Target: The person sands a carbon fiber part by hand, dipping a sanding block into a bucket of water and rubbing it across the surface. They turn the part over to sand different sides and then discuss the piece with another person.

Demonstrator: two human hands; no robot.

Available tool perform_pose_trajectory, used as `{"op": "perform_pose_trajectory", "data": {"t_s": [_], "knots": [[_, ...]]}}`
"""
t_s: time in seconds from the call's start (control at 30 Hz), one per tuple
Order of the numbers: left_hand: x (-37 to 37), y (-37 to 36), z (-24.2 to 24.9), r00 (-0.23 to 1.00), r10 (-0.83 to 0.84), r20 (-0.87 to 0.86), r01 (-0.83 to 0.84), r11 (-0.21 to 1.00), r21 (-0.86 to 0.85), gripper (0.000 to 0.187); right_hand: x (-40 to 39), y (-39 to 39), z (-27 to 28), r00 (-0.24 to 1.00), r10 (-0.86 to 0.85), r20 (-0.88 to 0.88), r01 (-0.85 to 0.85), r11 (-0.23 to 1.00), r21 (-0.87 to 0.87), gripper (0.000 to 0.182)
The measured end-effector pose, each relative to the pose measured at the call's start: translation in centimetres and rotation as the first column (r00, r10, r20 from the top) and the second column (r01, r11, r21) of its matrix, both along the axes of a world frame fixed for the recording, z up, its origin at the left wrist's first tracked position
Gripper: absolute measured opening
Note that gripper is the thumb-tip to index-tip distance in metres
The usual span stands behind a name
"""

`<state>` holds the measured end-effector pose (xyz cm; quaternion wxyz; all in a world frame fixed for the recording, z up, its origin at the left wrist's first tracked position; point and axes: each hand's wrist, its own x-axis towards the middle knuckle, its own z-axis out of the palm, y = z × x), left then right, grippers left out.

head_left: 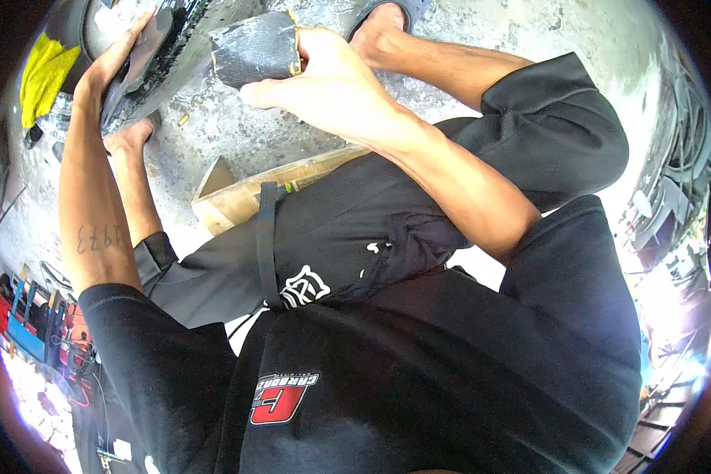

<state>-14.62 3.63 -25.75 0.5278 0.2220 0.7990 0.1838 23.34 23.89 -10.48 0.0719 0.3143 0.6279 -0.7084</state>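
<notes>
At the upper left, my left hand (pixel 122 51) is against a dark, dusty, curved panel (pixel 154 75), its fingers stretched along the edge. The panel leans up from the floor, and its top runs out of view. My right hand (pixel 336 87) grips a sanding block (pixel 257 49) wrapped in dark sandpaper, with white dust on its face and frayed yellowish edges. The thumb lies along its lower edge; the other fingers are mostly hidden behind it. Block and panel are apart in the picture, above the wet, speckled concrete floor (pixel 213 118).
A yellow cloth (pixel 46 77) hangs by a black bucket (pixel 65 35) at the upper left. Below my legs is a low wooden piece (pixel 237 197). Red and blue tools (pixel 28 312) stand at the left; dark cables and parts (pixel 675 182) lie at the right.
</notes>
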Motion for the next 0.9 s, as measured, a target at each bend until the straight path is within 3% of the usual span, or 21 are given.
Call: {"op": "perform_pose_trajectory", "data": {"t_s": [0.03,0.17,0.23,0.3,0.33,0.43,0.53,0.6,0.67,0.77,0.8,0.83,0.87,0.9], "knots": [[0.1,0.3,0.2,0.996,-0.076,-0.041,0.078,0.996,0.046,0.072,-0.1,0.1,0.9,0.997,0.050,0.062,-0.052,0.998,0.032,0.031],[-0.5,-0.2,-0.4,0.995,-0.073,-0.069,0.077,0.996,0.053,0.077,0.0,-1.1,0.6,0.995,0.030,0.096,-0.030,1.000,0.005,0.034],[-1.7,-0.8,-1.6,0.990,-0.084,-0.111,0.089,0.995,0.036,0.078,0.4,-1.8,-0.4,0.995,0.104,0.014,-0.105,0.983,0.153,0.067],[-2.3,-0.7,-2.0,0.987,-0.095,-0.126,0.099,0.995,0.026,0.079,0.0,-1.2,0.5,0.985,0.172,0.001,-0.172,0.983,0.060,0.063],[-2.5,-0.7,-2.1,0.990,-0.098,-0.099,0.101,0.995,0.025,0.078,-0.1,-1.0,0.7,0.970,0.241,-0.019,-0.241,0.970,-0.032,0.060],[-3.0,-0.6,-1.8,0.995,-0.103,-0.006,0.104,0.994,0.018,0.076,0.3,-1.8,-0.5,0.940,0.331,-0.083,-0.324,0.942,0.092,0.075],[-4.0,-0.5,-1.5,0.990,-0.094,0.105,0.096,0.995,-0.012,0.074,0.1,-1.5,-0.2,0.903,0.429,-0.031,-0.429,0.903,-0.001,0.080],[-4.5,-0.9,-1.7,0.987,-0.093,0.132,0.097,0.995,-0.019,0.073,0.1,-1.8,-0.4,0.895,0.442,-0.056,-0.442,0.897,0.018,0.079],[-4.2,-1.5,-2.3,0.986,-0.164,-0.024,0.166,0.983,0.081,0.066,0.3,-2.1,-0.8,0.887,0.456,-0.080,-0.454,0.890,0.036,0.078],[-4.5,-1.6,-2.5,0.966,-0.252,-0.053,0.255,0.965,0.057,0.062,0.2,-2.4,-1.6,0.925,0.336,-0.179,-0.321,0.941,0.107,0.068],[-3.1,-2.3,-3.1,0.942,-0.289,-0.172,0.318,0.931,0.181,0.063,0.0,-2.1,-1.9,0.937,0.311,-0.157,-0.295,0.948,0.116,0.060],[-3.7,-1.7,-2.9,0.990,-0.141,-0.010,0.141,0.981,0.132,0.063,-0.2,-1.9,-2.1,0.949,0.285,-0.135,-0.269,0.955,0.126,0.052],[-3.1,-1.8,-3.8,0.983,-0.144,-0.112,0.157,0.981,0.113,0.063,-0.6,-1.1,-1.8,0.942,0.330,-0.060,-0.324,0.942,0.086,0.039],[-2.5,-2.0,-5.1,0.966,-0.146,-0.212,0.169,0.981,0.093,0.063,-0.5,-1.2,-2.0,0.939,0.337,-0.065,-0.331,0.939,0.088,0.039]]}}
